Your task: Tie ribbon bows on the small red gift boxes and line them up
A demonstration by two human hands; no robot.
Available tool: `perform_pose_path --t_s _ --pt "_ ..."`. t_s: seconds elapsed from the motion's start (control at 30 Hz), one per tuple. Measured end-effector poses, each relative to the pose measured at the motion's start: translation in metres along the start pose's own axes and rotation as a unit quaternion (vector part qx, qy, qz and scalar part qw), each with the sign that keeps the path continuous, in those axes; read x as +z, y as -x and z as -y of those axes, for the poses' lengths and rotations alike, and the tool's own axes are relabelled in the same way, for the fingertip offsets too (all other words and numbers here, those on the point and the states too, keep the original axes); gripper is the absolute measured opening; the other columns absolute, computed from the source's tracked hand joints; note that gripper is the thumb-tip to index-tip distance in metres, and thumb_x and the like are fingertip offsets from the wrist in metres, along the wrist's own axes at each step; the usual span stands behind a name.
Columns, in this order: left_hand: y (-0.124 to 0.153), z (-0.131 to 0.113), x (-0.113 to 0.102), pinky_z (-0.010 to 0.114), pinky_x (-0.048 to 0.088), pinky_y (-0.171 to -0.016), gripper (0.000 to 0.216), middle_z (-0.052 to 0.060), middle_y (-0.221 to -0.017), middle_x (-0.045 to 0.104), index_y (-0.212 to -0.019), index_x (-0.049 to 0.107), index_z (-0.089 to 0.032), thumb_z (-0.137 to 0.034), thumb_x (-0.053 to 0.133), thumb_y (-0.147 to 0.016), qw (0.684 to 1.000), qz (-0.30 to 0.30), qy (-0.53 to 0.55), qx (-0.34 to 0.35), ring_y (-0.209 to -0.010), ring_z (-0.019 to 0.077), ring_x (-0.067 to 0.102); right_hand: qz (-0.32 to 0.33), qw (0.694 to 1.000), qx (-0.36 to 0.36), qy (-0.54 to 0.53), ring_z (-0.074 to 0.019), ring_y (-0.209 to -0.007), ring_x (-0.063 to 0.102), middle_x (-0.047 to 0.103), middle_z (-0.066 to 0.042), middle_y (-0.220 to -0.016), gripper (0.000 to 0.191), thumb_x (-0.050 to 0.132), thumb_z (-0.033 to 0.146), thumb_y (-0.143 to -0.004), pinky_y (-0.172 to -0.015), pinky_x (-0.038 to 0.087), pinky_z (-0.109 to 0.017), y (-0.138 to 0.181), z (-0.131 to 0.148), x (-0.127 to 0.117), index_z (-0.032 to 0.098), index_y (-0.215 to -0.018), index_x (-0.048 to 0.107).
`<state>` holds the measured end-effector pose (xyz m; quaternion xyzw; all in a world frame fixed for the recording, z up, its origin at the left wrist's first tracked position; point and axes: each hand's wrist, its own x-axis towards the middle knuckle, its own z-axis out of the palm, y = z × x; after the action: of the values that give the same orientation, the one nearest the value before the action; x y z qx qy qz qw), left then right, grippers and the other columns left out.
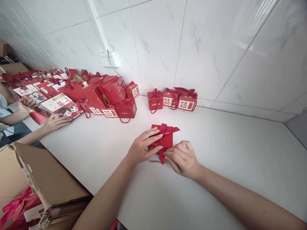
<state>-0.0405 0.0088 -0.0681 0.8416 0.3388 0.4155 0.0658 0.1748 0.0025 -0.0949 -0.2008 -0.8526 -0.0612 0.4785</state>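
Note:
A small red gift box (169, 139) with a red ribbon bow (163, 129) on top sits on the white table in front of me. My left hand (145, 145) holds the box from its left side, its fingers spaced over the lid and the bow. At the box's front right corner, the bent fingers of my right hand (183, 158) pinch the ribbon next to its hanging tail (161, 156). A twisted cord handle (155, 161) shows at the box's front edge. My left fingers partly cover the knot.
Against the tiled wall stand three red boxes, among them a ribboned one (155, 103). Many red boxes and bags, such as a large box (112, 91), crowd the left. Another person's hand (54, 123) holds an open bag there. A cardboard carton (48, 172) is at lower left.

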Motion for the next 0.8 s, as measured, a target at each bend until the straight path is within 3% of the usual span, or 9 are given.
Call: perform_pose_path --t_s 0.37,0.67,0.8 --pt "-0.003 0.000 0.001 0.044 0.050 -0.106 0.039 0.008 -0.130 0.060 -0.128 0.060 -0.026 -0.019 0.059 -0.090 1.000 0.018 -0.015 -0.001 -0.127 0.0233 0.053 0.035 0.999 -0.014 -0.034 -0.0135 -0.070 0.055 0.070 0.002 -0.084 0.017 0.055 0.008 -0.090 -0.097 0.040 -0.037 -0.001 -0.006 -0.003 0.022 -0.100 0.059" --pt "-0.007 -0.010 0.000 0.045 0.047 -0.107 0.032 0.009 -0.128 0.060 -0.119 0.064 -0.023 -0.017 0.056 -0.089 0.999 0.029 0.010 -0.029 -0.125 0.0234 0.053 0.058 0.996 -0.037 -0.055 -0.0145 -0.069 0.054 0.069 0.003 -0.082 0.015 0.054 0.012 -0.093 -0.094 0.042 -0.037 -0.003 -0.003 -0.006 0.025 -0.099 0.060" --pt "-0.010 -0.016 -0.005 0.047 0.044 -0.106 0.029 0.010 -0.121 0.063 -0.113 0.060 -0.020 -0.014 0.052 -0.085 0.996 0.026 0.058 -0.059 -0.120 0.0244 0.054 0.001 0.996 -0.053 -0.067 -0.0164 -0.075 0.057 0.068 -0.001 -0.088 0.015 0.054 0.026 -0.095 -0.087 0.041 -0.040 -0.002 -0.002 -0.008 0.023 -0.110 0.056"
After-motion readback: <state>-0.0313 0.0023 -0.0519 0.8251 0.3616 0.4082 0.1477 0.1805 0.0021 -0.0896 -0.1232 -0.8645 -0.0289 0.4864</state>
